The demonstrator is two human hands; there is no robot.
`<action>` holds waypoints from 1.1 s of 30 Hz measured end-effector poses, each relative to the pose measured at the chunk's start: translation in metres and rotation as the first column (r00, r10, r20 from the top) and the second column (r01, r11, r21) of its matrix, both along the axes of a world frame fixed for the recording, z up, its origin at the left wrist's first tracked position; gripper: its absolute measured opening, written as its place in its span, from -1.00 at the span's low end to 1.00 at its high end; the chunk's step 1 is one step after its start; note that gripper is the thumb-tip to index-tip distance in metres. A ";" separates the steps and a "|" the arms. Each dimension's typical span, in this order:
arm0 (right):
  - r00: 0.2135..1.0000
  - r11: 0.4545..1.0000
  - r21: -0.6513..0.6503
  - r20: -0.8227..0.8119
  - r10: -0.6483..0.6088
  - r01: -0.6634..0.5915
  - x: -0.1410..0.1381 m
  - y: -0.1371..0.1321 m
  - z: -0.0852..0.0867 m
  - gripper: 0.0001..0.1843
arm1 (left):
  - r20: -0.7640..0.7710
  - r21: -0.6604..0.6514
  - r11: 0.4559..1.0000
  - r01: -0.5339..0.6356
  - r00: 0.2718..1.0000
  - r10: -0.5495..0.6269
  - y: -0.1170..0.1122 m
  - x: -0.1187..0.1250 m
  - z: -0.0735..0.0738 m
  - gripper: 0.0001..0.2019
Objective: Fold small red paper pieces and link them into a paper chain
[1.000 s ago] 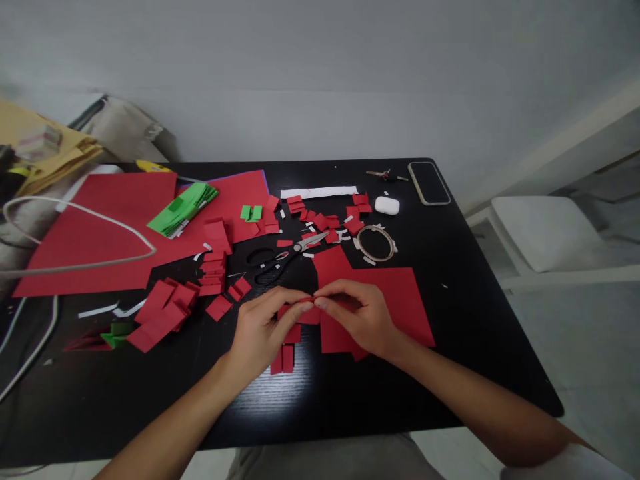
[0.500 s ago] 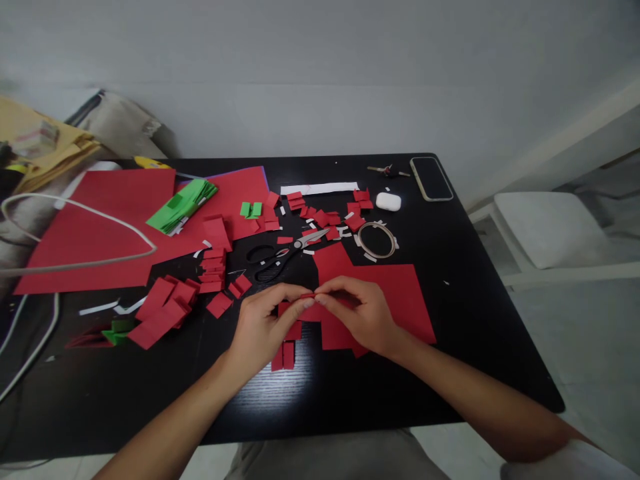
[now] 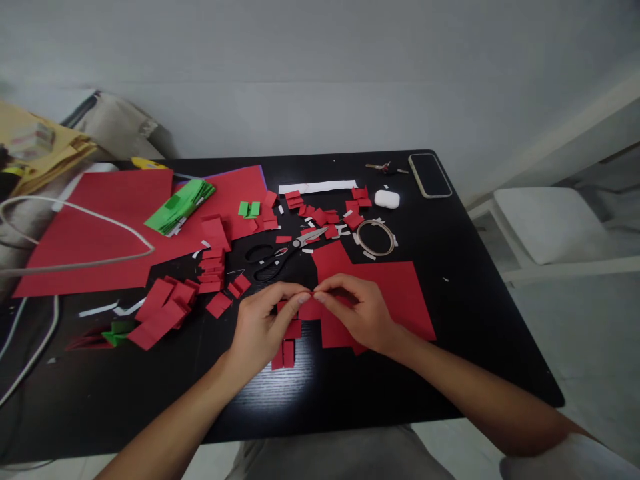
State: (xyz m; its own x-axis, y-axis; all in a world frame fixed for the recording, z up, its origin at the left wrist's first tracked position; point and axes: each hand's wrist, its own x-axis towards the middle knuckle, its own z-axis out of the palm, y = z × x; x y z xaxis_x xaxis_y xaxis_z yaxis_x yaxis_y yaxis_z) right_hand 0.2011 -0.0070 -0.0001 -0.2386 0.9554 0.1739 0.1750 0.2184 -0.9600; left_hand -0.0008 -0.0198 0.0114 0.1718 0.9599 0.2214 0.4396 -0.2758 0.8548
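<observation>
My left hand [image 3: 265,323] and my right hand [image 3: 357,313] meet over the middle of the black table [image 3: 450,267]. Both pinch a small red paper piece [image 3: 310,308] between fingertips, just above a larger red sheet [image 3: 400,293]. More small red folded pieces [image 3: 284,352] lie right below my left hand. Black-handled scissors [image 3: 280,255] rest just beyond my fingers.
A pile of red paper pieces [image 3: 167,310] lies left, with big red sheets [image 3: 100,220] and folded green paper [image 3: 181,205] behind. A tape ring [image 3: 375,238], white earbud case [image 3: 387,199], phone [image 3: 429,175] and keys sit far right. A white cable [image 3: 75,263] loops at left.
Both hands stay on the small red piece, fingertips shifting slightly. The view has tilted a little; nothing else moved.
</observation>
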 end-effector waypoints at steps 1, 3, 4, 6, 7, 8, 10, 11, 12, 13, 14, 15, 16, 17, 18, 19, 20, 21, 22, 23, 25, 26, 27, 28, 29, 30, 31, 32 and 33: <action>1.000 1.000 -0.003 0.001 0.003 -0.003 0.000 0.000 0.000 -0.91 | -0.004 0.008 1.000 0.005 1.000 -0.005 0.000 0.000 0.000 -0.91; 1.000 1.000 -0.002 0.007 0.009 -0.009 0.000 0.000 -0.001 -0.90 | -0.012 0.023 1.000 0.015 1.000 -0.014 0.000 0.001 0.000 -0.91; 1.000 1.000 0.003 0.013 0.013 -0.013 0.000 -0.001 -0.001 -0.90 | -0.017 0.028 0.999 0.021 1.000 -0.020 0.000 0.001 0.000 -0.91; 1.000 1.000 0.023 0.024 0.017 -0.018 0.000 -0.001 0.000 -0.90 | -0.025 0.038 0.999 0.032 0.999 -0.031 -0.001 0.001 0.000 -0.91; 0.999 0.999 0.037 0.028 0.016 -0.017 0.000 -0.001 0.001 -0.91 | -0.029 0.042 0.998 0.037 0.999 -0.036 -0.001 0.001 0.000 -0.91; 0.999 0.998 0.053 0.030 0.015 -0.017 0.000 -0.001 0.002 -0.92 | -0.032 0.046 0.998 0.044 0.999 -0.042 -0.001 0.000 0.000 -0.91; 0.999 0.997 0.076 0.032 0.016 -0.018 0.000 -0.001 0.004 -0.92 | -0.040 0.062 0.997 0.056 0.998 -0.053 -0.002 0.000 0.000 -0.92; 0.999 0.996 0.083 0.032 0.015 -0.018 0.000 -0.001 0.004 -0.92 | -0.045 0.075 0.995 0.061 0.997 -0.058 -0.002 0.000 0.000 -0.92; 0.999 0.996 0.085 0.029 0.013 -0.015 0.000 -0.001 0.005 -0.93 | -0.048 0.094 0.993 0.065 0.997 -0.061 -0.002 0.000 0.000 -0.91; 1.000 0.996 0.085 0.024 0.010 -0.012 0.000 -0.001 0.006 -0.94 | -0.049 0.119 0.991 0.068 0.997 -0.063 -0.002 0.000 0.001 -0.91; 1.000 0.996 0.085 0.018 0.007 -0.009 0.001 -0.001 0.007 -0.94 | -0.048 0.146 0.987 0.073 0.997 -0.067 -0.002 0.000 0.001 -0.91; 1.000 0.996 0.086 0.012 0.008 -0.009 0.001 -0.002 0.007 -0.93 | -0.045 0.173 0.982 0.079 0.996 -0.072 -0.002 0.000 0.002 -0.90; 1.000 0.996 0.091 0.005 0.014 -0.014 0.001 -0.002 0.008 -0.93 | -0.040 0.196 0.977 0.084 0.996 -0.078 -0.002 0.000 0.002 -0.89; 1.000 0.995 0.100 0.002 0.023 -0.023 0.002 -0.002 0.009 -0.93 | -0.033 0.216 0.972 0.089 0.996 -0.083 -0.002 0.000 0.003 -0.88; 0.999 0.993 0.111 0.000 0.034 -0.034 0.002 -0.002 0.009 -0.94 | -0.025 0.231 0.968 0.093 0.996 -0.089 -0.003 0.000 0.003 -0.87; 0.999 0.991 0.126 -0.003 0.044 -0.043 0.003 -0.002 0.010 -0.95 | -0.016 0.241 0.966 0.096 0.995 -0.095 -0.003 0.000 0.004 -0.86; 0.999 0.988 0.145 -0.008 0.051 -0.050 0.003 -0.003 0.010 -0.95 | -0.005 0.249 0.964 0.097 0.995 -0.099 -0.003 0.000 0.004 -0.85; 0.998 0.985 0.162 -0.015 0.057 -0.054 0.003 -0.004 0.010 -0.95 | 0.008 0.255 0.962 0.097 0.995 -0.103 -0.003 0.000 0.005 -0.84; 0.998 0.983 0.177 -0.021 0.060 -0.055 0.003 -0.004 0.010 -0.94 | 0.019 0.257 0.961 0.098 0.994 -0.107 -0.004 0.000 0.005 -0.84; 0.998 0.981 0.186 -0.025 0.062 -0.056 0.003 -0.005 0.010 -0.93 | 0.028 0.255 0.962 0.099 0.994 -0.110 -0.004 0.001 0.005 -0.83; 0.998 0.980 0.191 -0.028 0.061 -0.055 0.003 -0.006 0.010 -0.93 | 0.040 0.247 0.964 0.097 0.993 -0.110 -0.004 0.001 0.006 -0.83; 0.998 0.981 0.188 -0.026 0.060 -0.054 0.003 -0.006 0.010 -0.94 | 0.042 0.242 0.966 0.096 0.993 -0.110 -0.004 0.001 0.006 -0.83; 0.998 0.982 0.181 -0.023 0.059 -0.054 0.003 -0.006 0.010 -0.94 | 0.041 0.235 0.967 0.096 0.993 -0.109 -0.004 0.002 0.006 -0.84; 0.998 0.983 0.173 -0.021 0.058 -0.054 0.003 -0.006 0.010 -0.94 | 0.040 0.229 0.969 0.096 0.993 -0.108 -0.004 0.002 0.006 -0.84; 0.998 0.985 0.164 -0.018 0.059 -0.055 0.003 -0.005 0.010 -0.95 | 0.039 0.223 0.970 0.096 0.993 -0.107 -0.004 0.001 0.006 -0.85; 0.998 0.987 0.152 -0.014 0.057 -0.054 0.003 -0.005 0.010 -0.95 | 0.038 0.213 0.972 0.096 0.994 -0.106 -0.004 0.001 0.006 -0.86; 0.998 0.989 0.137 -0.010 0.055 -0.053 0.003 -0.004 0.010 -0.96 | 0.038 0.198 0.976 0.093 0.994 -0.103 -0.004 0.001 0.006 -0.86; 0.999 0.991 0.121 -0.006 0.053 -0.052 0.003 -0.004 0.010 -0.96 | 0.038 0.177 0.980 0.086 0.995 -0.094 -0.004 0.001 0.006 -0.87; 0.999 0.994 0.101 -0.001 0.052 -0.052 0.003 -0.004 0.010 -0.96 | 0.041 0.151 0.986 0.071 0.996 -0.078 -0.004 0.002 0.006 -0.89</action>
State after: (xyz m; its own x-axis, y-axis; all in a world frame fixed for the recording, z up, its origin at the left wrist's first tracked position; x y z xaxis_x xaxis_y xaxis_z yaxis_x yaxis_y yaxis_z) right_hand 0.2038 -0.0108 0.0101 -0.2867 0.9192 0.2700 0.1572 0.3231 -0.9332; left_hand 0.0008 -0.0240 0.0172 0.2281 0.9003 0.3708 0.3737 -0.4326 0.8205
